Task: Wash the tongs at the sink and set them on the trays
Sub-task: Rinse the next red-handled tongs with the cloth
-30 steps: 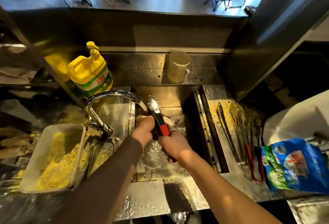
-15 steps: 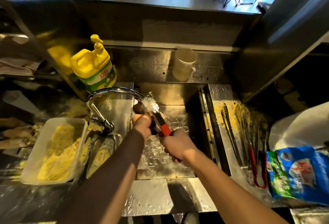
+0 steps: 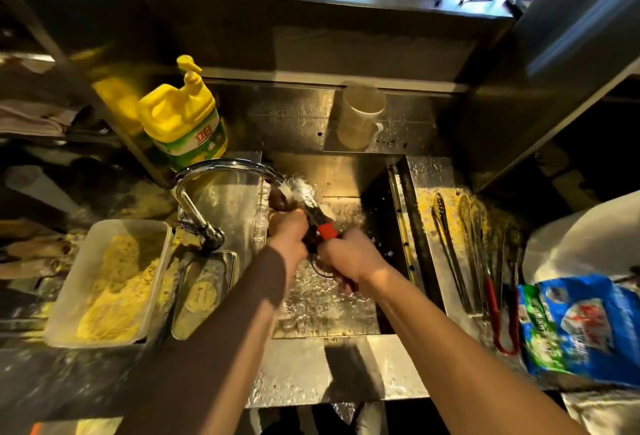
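Note:
Over the steel sink (image 3: 367,171) I hold a pair of tongs (image 3: 323,225) with red and black handles. My right hand (image 3: 349,258) grips the handle end. My left hand (image 3: 289,232) closes around the metal arms just below the tips. The tips sit in the stream from the curved faucet (image 3: 221,171), and water splashes white around them. On the wet tray (image 3: 426,171) to the right of the sink lie several more tongs (image 3: 485,261), some with red handles.
A yellow detergent bottle (image 3: 187,123) stands behind the faucet and a plastic jug (image 3: 360,116) on the back ledge. A tub of yellow crumbs (image 3: 104,282) and a small steel tray (image 3: 204,292) sit at left. A blue-green bag (image 3: 581,324) lies at right.
The tongs' tips have moved up and left into the faucet's stream, and water now splashes off them. Both hands have kept their grip.

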`<state>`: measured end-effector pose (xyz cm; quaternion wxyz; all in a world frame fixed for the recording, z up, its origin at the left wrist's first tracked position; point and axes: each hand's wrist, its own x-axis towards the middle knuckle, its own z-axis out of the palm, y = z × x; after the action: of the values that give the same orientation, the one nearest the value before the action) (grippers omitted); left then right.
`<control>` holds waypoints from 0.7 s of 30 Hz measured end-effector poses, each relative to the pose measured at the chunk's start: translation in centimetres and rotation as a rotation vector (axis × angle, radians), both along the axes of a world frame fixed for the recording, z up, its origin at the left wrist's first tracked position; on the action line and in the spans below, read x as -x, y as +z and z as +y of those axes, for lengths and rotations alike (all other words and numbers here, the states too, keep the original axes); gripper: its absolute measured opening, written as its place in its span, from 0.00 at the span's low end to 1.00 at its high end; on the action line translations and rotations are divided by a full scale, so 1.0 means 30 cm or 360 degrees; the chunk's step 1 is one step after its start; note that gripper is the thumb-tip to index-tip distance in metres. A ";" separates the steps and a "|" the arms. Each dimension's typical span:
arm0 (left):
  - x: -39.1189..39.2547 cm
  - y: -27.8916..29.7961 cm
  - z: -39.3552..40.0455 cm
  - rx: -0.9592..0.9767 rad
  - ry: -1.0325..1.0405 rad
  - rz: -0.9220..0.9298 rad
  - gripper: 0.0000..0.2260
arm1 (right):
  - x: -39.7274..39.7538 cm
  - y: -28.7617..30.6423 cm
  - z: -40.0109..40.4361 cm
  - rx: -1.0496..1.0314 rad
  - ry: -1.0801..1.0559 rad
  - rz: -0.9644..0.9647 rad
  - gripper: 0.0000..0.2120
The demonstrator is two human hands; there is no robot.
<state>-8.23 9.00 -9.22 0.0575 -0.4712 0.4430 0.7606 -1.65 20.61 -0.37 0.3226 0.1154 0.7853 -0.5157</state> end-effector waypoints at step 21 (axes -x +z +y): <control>-0.206 -0.016 -0.100 -0.0628 -0.0103 0.0403 0.25 | -0.019 -0.055 0.078 -0.0703 0.0358 0.0468 0.31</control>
<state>-2.04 6.00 -9.70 0.1170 -0.3373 0.3042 0.8832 -1.07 22.94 -2.04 0.2273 0.0190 0.9249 -0.3043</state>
